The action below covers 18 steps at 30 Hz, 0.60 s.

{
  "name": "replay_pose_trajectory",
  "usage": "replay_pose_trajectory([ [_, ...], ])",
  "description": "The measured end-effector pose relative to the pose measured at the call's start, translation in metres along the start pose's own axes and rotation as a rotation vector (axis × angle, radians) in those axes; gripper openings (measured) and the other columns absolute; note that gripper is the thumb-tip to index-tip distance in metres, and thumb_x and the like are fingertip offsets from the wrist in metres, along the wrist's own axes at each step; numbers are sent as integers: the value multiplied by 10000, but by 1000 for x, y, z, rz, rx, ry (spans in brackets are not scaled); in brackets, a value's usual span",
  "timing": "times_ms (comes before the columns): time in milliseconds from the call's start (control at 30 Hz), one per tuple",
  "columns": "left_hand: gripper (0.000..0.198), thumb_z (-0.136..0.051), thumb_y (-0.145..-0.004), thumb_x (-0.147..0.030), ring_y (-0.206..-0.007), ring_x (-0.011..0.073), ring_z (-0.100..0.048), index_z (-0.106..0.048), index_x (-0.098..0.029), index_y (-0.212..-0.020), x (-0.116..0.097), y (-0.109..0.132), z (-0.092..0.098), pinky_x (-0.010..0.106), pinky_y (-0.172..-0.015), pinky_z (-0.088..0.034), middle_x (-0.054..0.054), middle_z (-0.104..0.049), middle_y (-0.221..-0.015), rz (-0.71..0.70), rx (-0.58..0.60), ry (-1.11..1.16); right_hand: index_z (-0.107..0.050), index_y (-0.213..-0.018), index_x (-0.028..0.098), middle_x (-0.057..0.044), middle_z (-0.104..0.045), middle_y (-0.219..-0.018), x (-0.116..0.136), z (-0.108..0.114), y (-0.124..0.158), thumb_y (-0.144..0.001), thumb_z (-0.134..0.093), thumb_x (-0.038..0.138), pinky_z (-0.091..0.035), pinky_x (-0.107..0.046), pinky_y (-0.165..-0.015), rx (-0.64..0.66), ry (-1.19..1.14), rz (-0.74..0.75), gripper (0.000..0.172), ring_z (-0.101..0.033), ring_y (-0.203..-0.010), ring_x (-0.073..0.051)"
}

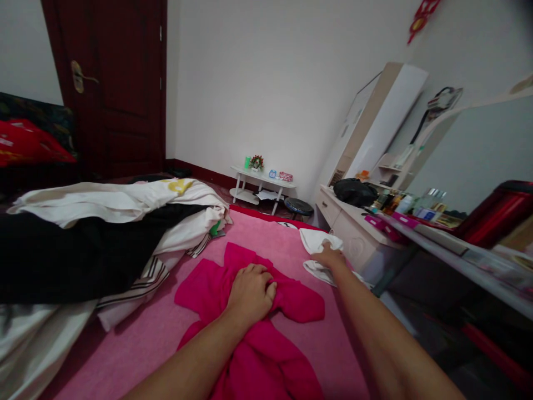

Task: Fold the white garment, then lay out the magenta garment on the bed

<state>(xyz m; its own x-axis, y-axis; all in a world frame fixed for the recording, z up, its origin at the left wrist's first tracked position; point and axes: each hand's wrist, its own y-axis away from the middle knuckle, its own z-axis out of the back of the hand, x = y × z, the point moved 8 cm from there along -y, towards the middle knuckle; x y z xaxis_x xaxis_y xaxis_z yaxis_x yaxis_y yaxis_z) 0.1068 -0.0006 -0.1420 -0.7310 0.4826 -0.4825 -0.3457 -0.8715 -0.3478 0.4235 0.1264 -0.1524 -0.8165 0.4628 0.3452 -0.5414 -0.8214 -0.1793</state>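
A bright pink garment (254,355) lies crumpled on the pink bedspread (141,344) in front of me. My left hand (250,291) rests on its upper part with fingers curled into the cloth, gripping it. My right hand (330,256) reaches out to the bed's right edge and closes on a white cloth (318,241) lying there, the fingers partly hidden in its folds.
A heap of white, black and striped clothes (104,233) covers the left of the bed. A dresser (353,228) with a black bag (355,191), bottles and a mirror stands right. A small white table (262,186) and dark red door (116,89) are beyond.
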Motion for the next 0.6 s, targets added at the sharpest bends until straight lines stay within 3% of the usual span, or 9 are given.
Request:
replay_pose_trajectory([
  [200,285,-478,-865,-328,-1052,269,-551,-725,-215,-952,2,-1,0,421,-920,-413,84,-666,-1080,21,-8,24,-481,-1333,204,-208,-608,-1151,-39,18,-7,-683,-640,388,-467,-457,-851,-34,76,-57,694,-597,-1071,-359],
  [400,272,-479,-863,-313,-1022,258,-554,-722,-212,-927,1,1,2,401,-891,-414,74,-669,-1041,25,-31,20,-461,-1347,210,-171,-619,-1119,-29,49,-29,-765,-539,466,-488,-430,-818,-167,71,-84,640,-604,-1052,-345],
  [500,266,-481,-863,-311,-1020,254,-554,-722,-217,-923,1,2,2,397,-891,-411,69,-669,-1039,28,-37,21,-361,-1426,230,-211,-488,-1324,-18,46,-41,-759,-549,570,-441,-480,-902,-169,49,-75,772,-492,-1205,-382],
  [600,264,-482,-864,-311,-1019,251,-556,-724,-221,-922,1,1,1,393,-902,-406,65,-671,-1036,25,-37,21,-256,-1484,243,-229,-199,-1526,-19,17,-37,-753,-420,756,-314,-613,-983,-71,21,-92,908,-230,-1366,-455],
])
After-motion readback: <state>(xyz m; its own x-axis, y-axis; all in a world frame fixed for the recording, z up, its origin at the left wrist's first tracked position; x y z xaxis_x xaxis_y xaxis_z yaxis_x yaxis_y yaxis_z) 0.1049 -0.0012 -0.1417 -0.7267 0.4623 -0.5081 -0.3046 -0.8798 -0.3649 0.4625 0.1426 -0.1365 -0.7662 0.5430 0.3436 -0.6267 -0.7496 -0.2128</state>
